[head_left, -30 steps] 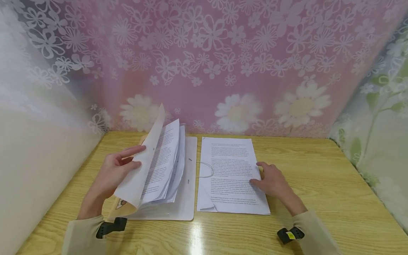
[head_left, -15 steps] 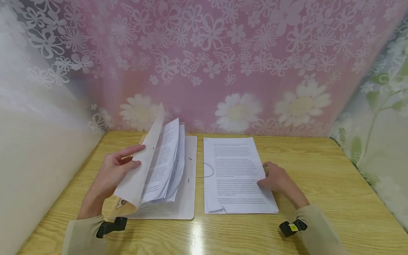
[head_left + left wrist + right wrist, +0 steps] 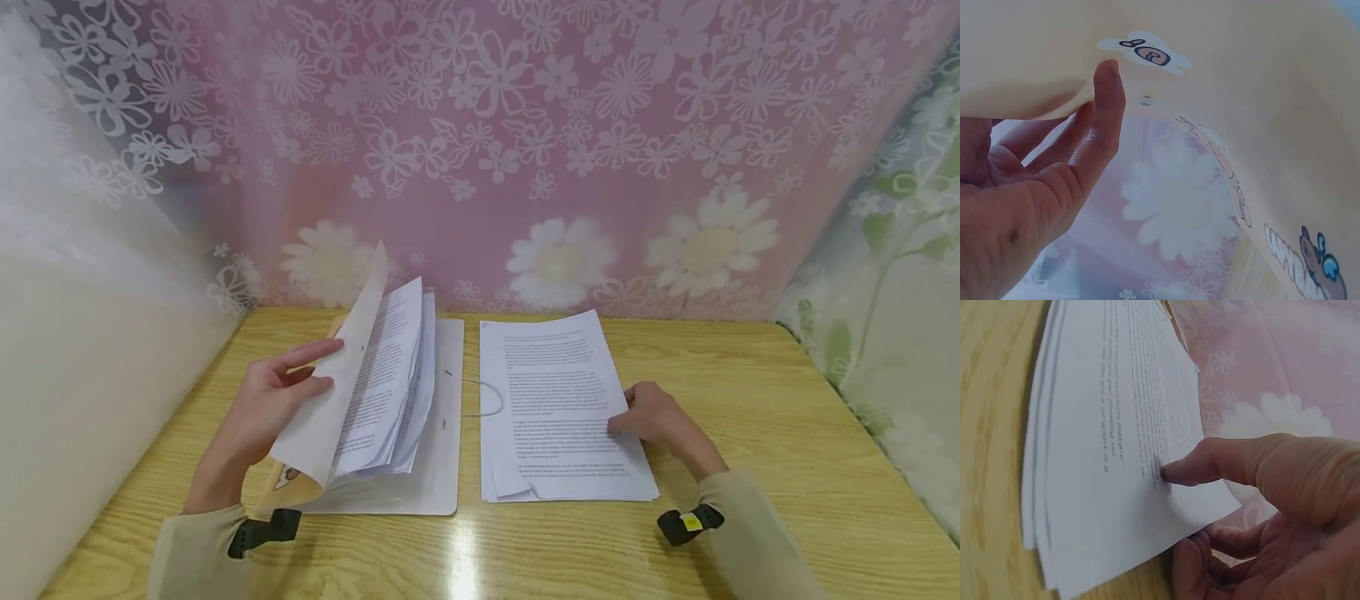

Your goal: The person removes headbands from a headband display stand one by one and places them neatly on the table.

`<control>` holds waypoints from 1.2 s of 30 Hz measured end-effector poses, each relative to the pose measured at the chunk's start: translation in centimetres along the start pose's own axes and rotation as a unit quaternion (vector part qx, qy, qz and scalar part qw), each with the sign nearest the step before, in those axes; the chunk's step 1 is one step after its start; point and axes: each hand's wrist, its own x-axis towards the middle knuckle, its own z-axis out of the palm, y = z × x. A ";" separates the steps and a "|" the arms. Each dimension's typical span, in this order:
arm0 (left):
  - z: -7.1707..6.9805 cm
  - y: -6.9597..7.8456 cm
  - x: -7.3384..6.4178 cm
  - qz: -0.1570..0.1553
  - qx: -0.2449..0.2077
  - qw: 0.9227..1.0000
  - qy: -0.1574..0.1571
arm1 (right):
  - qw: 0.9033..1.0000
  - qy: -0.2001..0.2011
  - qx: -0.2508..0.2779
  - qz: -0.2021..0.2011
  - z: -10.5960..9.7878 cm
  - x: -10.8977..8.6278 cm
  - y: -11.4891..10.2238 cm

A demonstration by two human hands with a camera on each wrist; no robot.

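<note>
On the head camera I have the left hand [image 3: 262, 400] pinching the raised cover [image 3: 333, 408] of a folder [image 3: 442, 479], and the right hand [image 3: 656, 417] pinching the right edge of the printed pages [image 3: 558, 392]; past it the surface [image 3: 765, 392] gives me room. On the left wrist, a finger lies against the cover's cartoon side, where I read "CAPY". On the right wrist, the thumb presses the print, fingers under the edge.

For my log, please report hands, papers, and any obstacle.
Left hand pinches folder cover. Right hand pinches printed sheets. Possible snag: thin loop over sheets' left edge.
</note>
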 end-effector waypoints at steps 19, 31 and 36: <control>0.2 -0.1 0.1 0.001 -0.002 1.000 -0.005 | 1.000 0.012 0.028 -0.005 0.5 0.0 -0.4; 0.1 -0.3 0.2 0.006 -0.008 1.000 -0.009 | 0.974 -0.066 0.213 -0.035 -0.6 -0.6 1.2; 0.2 -0.3 0.2 0.007 -0.006 1.000 -0.006 | 0.969 -0.075 0.231 -0.039 -0.7 -0.8 2.1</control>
